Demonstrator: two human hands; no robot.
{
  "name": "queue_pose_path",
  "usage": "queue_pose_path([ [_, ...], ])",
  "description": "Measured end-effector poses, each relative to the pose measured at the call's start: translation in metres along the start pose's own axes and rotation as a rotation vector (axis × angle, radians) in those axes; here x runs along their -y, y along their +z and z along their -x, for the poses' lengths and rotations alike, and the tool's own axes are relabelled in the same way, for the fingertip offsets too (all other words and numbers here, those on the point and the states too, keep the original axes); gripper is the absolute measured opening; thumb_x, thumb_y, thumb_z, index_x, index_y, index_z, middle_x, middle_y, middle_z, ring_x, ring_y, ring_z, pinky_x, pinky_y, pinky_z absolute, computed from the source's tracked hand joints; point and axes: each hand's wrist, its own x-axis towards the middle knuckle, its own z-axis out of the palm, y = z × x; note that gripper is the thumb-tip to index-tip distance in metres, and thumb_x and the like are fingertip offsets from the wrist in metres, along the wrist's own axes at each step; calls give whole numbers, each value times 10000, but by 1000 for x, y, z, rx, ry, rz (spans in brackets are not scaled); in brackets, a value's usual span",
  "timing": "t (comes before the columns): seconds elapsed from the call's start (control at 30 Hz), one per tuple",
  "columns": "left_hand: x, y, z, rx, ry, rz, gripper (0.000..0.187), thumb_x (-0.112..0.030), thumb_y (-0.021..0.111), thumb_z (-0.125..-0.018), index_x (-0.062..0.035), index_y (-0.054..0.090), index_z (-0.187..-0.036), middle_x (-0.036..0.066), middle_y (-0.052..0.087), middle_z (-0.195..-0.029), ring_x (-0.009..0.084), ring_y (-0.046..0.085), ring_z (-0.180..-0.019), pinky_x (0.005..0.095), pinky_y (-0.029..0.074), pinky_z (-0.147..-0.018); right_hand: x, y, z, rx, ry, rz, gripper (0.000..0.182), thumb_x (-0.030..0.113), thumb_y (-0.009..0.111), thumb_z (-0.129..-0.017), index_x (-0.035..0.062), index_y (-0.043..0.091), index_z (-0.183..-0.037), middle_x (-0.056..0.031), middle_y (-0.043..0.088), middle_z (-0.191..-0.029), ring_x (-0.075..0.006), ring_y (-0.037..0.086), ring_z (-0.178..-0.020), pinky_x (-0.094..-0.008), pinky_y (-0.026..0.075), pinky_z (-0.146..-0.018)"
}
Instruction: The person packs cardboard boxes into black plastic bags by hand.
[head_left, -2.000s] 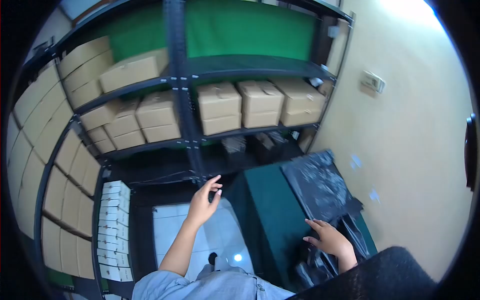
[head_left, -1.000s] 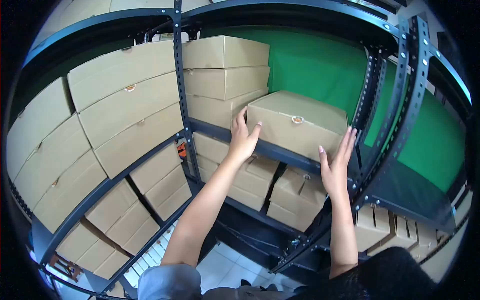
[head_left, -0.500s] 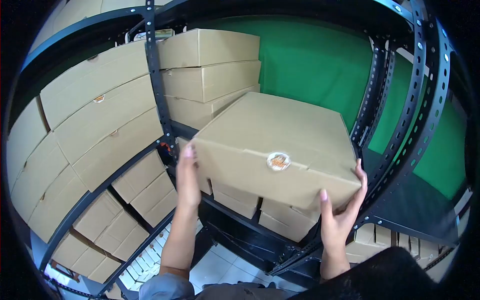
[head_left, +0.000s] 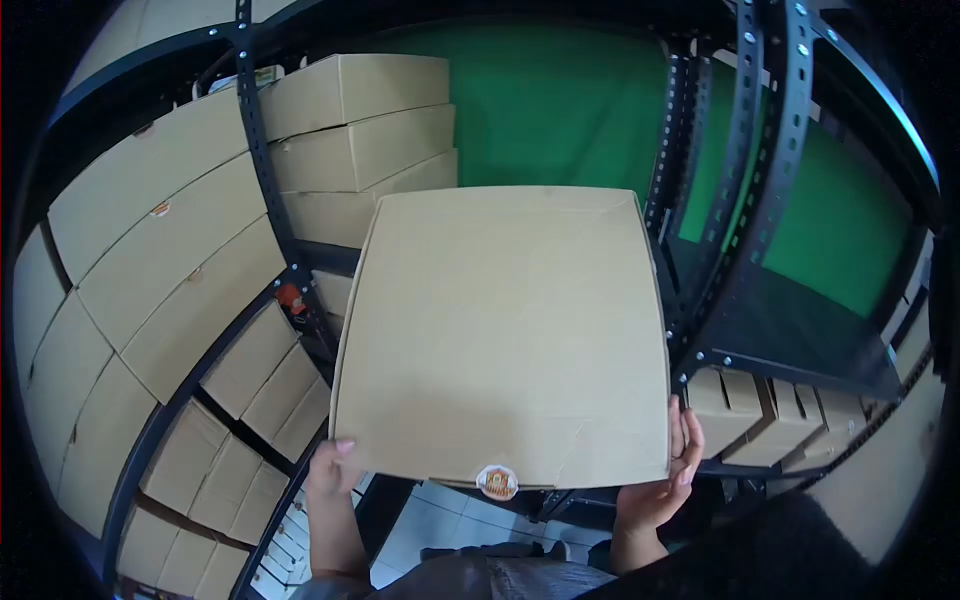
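Observation:
A large flat cardboard box (head_left: pixel 505 330) is held level in front of my body, its lid facing up. A round orange-and-white sticker (head_left: pixel 497 482) sits on its near edge. My left hand (head_left: pixel 332 470) grips the near left corner, thumb on top and the other fingers hidden beneath. At the near right corner my right hand (head_left: pixel 662 478) supports the box from the side and below, fingers up along its side. The far part of the box overlaps the shelf in view; whether it touches cannot be told.
Three stacked cardboard boxes (head_left: pixel 395 85) stand behind to the left, before a green backing (head_left: pixel 560 110). Larger boxes (head_left: pixel 165 215) fill the left shelves. A perforated black upright (head_left: pixel 735 190) rises close on the right, beside a dark shelf (head_left: pixel 810 320). Tiled floor (head_left: pixel 430 525) shows below.
The box has come nearer and lower, and its tilt has levelled so the lid faces me. Both hands moved down with it. The view has swung a little to the right.

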Motion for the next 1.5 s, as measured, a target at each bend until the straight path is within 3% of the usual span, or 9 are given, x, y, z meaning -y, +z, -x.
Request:
queue_pose_path([
  [0.17,31,-21,75,-217,-233,-122,800,-145,671,-608,33,356,-1322,127,507,-1224,240,509,-1117,379,417,-923,13,-9,42,33,112,188,941,429,595,-692,15,160,-1417,-221,175,-1471,-306,170,-1375,-417,135,-1109],
  [0.3,-3,25,101,-220,-424,-416,883,-162,705,-610,34,279,-1359,122,482,-1218,223,479,-1119,366,402,-917,27,-54,110,-21,675,171,913,313,622,-663,-25,204,-1402,-218,333,-1384,-314,338,-1289,-385,276,-1052],
  [0.4,11,-4,100,447,-396,-503,939,-248,699,-706,43,130,-1394,144,368,-1313,223,371,-1195,365,319,-976,45,-70,166,-164,831,180,834,292,634,-690,-34,274,-1368,-216,418,-1305,-306,416,-1215,-378,338,-1000],
  [0.63,67,19,120,752,-645,-208,1079,-408,759,-637,44,134,-1392,148,371,-1303,224,369,-1198,392,311,-988,143,-75,280,-504,821,196,862,356,634,-748,-8,215,-1407,-217,390,-1334,-311,405,-1229,-381,329,-1015],
  [0.7,299,-173,152,1235,-466,468,1122,-464,768,-624,15,125,-1409,146,336,-1368,242,328,-1270,402,297,-1023,183,-77,309,-634,742,209,844,350,623,-747,-10,228,-1400,-222,400,-1319,-309,424,-1206,-382,347,-997],
  [0.97,114,245,193,1046,-470,421,934,-502,572,-775,-45,109,-1447,161,248,-1455,302,238,-1354,467,216,-1091,295,-103,433,-1062,128,-31,623,347,537,-800,-35,413,-1276,-225,545,-1170,-302,565,-1052,-392,458,-898],
  [1.33,327,475,426,1134,-549,-111,107,-86,447,-917,-17,525,-895,84,572,-874,181,577,-801,290,473,-763,490,-171,586,-1329,134,-185,516,454,433,-879,103,512,-1249,-116,578,-1155,-272,589,-986,-425,481,-811],
  [1.43,326,491,464,1668,324,-347,379,-225,597,-821,-23,540,-1137,210,543,-1130,368,442,-1181,454,321,-1019,526,-176,609,-1537,398,-61,583,509,462,-836,115,498,-1265,-120,527,-1218,-279,532,-1053,-445,439,-847],
  [1.5,331,490,476,1802,376,-371,454,-262,636,-792,-48,527,-1178,197,497,-1206,377,403,-1205,464,295,-1032,544,-187,622,-1551,485,-57,620,532,467,-820,121,479,-1284,-131,503,-1240,-284,499,-1079,-452,419,-860],
])
